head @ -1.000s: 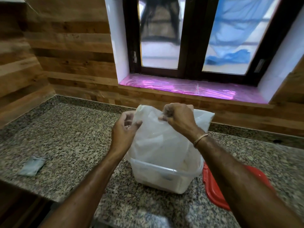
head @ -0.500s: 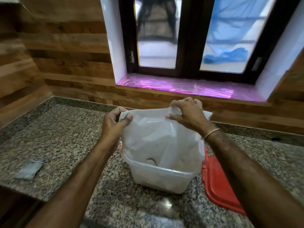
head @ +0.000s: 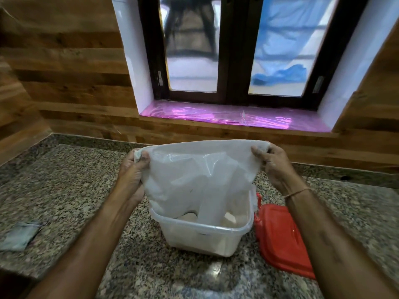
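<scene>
A white translucent plastic bag [head: 200, 178] hangs stretched wide above a clear plastic container [head: 205, 236] on the granite counter. My left hand [head: 131, 173] grips the bag's upper left corner. My right hand [head: 272, 165] grips its upper right corner. The bag's lower end reaches down into the container, where pale contents lie partly hidden under it.
A red lid [head: 280, 236] lies flat on the counter just right of the container. A small grey packet [head: 18, 235] rests near the left front edge of the granite counter [head: 64, 190]. Wood-panelled walls and a window sill with pink film [head: 233, 117] stand behind.
My hands have moved apart along the bag's top edge, spreading the bunched bag out wide. The camera has come closer to the container.
</scene>
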Motion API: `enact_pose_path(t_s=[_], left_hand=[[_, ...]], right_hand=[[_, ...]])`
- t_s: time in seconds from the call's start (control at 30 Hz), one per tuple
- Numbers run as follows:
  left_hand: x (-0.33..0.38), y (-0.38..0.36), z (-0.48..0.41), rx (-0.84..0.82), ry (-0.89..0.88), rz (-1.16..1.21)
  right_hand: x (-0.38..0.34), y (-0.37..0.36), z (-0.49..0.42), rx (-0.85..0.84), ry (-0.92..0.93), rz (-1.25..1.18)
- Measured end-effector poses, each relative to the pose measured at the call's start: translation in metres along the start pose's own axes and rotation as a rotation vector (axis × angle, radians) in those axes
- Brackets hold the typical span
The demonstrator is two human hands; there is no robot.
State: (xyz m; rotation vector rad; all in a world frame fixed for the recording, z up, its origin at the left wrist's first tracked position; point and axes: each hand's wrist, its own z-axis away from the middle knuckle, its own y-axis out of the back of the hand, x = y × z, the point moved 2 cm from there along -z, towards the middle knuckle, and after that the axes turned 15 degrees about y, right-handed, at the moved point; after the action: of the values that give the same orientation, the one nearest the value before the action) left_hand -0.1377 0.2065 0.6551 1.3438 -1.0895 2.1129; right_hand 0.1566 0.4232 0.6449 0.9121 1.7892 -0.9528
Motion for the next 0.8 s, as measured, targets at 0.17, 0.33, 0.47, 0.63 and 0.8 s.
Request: enact_pose_path(t_s=[0.17,0.33,0.47,0.63,0.8], left_hand=[[0.002,0.003,-0.005,0.026,0.045,0.038],[0.0,-0.001,-0.005,0.061,-0.024,-0.04],[-0.018,0.011,0.005,-0.008,0.071,-0.245],[-0.002,0.009,0.002,0.094,0.077,-0.044],[-0.002,0.006,0.003,0.073,-0.019,-0.221]], right_hand=[[0.02,-0.009,0.01,-0.148,-0.089,-0.15],[0.018,-0.009,0.007,-0.03,0.042,0.007],[0.009,-0.014,-0.003,-0.043,0.032,-0.133],[0.025,-0.01,0.019,-0.383,-0.154,-0.084],[0.021,-0.02,0.012,-0.124,0.051,0.058]])
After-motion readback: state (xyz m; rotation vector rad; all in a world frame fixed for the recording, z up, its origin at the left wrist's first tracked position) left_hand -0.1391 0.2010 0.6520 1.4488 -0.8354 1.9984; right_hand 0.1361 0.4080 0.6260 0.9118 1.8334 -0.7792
